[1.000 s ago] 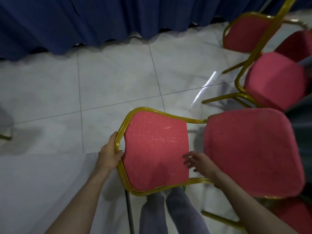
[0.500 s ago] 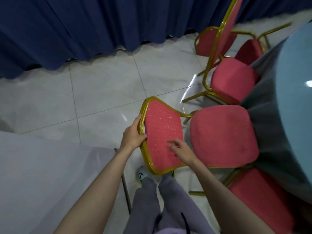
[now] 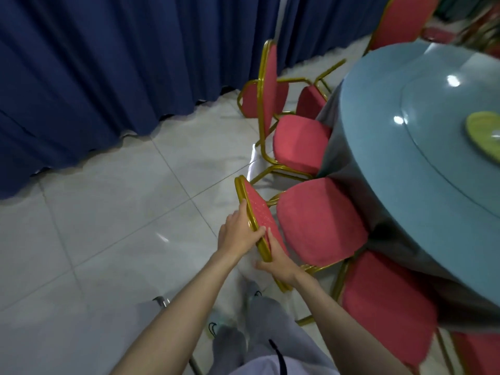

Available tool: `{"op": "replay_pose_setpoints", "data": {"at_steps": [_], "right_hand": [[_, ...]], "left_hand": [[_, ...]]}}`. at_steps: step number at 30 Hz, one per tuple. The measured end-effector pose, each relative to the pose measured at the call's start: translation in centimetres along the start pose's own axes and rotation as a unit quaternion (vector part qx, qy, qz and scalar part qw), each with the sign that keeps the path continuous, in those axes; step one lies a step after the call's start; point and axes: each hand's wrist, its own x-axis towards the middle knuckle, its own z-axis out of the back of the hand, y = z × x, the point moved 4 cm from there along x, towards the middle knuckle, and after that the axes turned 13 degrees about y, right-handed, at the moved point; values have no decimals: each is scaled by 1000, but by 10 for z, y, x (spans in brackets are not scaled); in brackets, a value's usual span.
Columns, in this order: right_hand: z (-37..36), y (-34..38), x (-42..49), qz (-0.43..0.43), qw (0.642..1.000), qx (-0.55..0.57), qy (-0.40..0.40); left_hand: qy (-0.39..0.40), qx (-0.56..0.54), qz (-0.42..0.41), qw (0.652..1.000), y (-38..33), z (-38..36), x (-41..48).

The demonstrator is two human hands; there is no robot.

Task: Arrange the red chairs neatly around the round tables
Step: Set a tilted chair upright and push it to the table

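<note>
Both the left hand point(image 3: 238, 235) and right hand point(image 3: 274, 259) grip the gold-framed red chair point(image 3: 259, 211).

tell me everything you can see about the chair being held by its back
The chair has a gold metal-looking tube frame and a red padded seat and backrest, the backrest speckled with pale dots and seen nearly edge-on. It stands upright on the tiled floor, seat front meeting the grey tablecloth. The left hand grips the backrest frame; the right hand holds it lower, fingers on the red front.
</note>
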Motion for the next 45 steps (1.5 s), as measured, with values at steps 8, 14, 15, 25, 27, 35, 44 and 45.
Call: {"op": "replay_pose_setpoints", "data": {"at_steps": [8, 14, 15, 25, 27, 35, 44, 45], "right_hand": [[55, -28, -9, -52, 996, 54, -40], [104, -46, -21, -54, 992, 68, -93], [114, -46, -24, -52, 992, 55, -100], [156, -44, -42, -96, 959, -2, -265], [155, -39, -37, -125, 950, -27, -285], [146, 10, -5, -194, 913, -18, -358], [116, 77, 33, -255, 874, 9, -413], [110, 81, 35, -260, 873, 13, -413]], "left_hand": [[60, 218, -145, 963, -47, -11, 58], [196, 297, -277, 893, -84, 6, 108], [215, 320, -300, 873, -96, 8, 115], [277, 425, -389, 769, -179, -9, 184], [292, 379, -385, 789, -173, -6, 197], [350, 495, -391, 693, -163, 16, 237], [375, 510, -415, 653, -145, 60, 254], [377, 512, -416, 650, -140, 63, 254]]}}
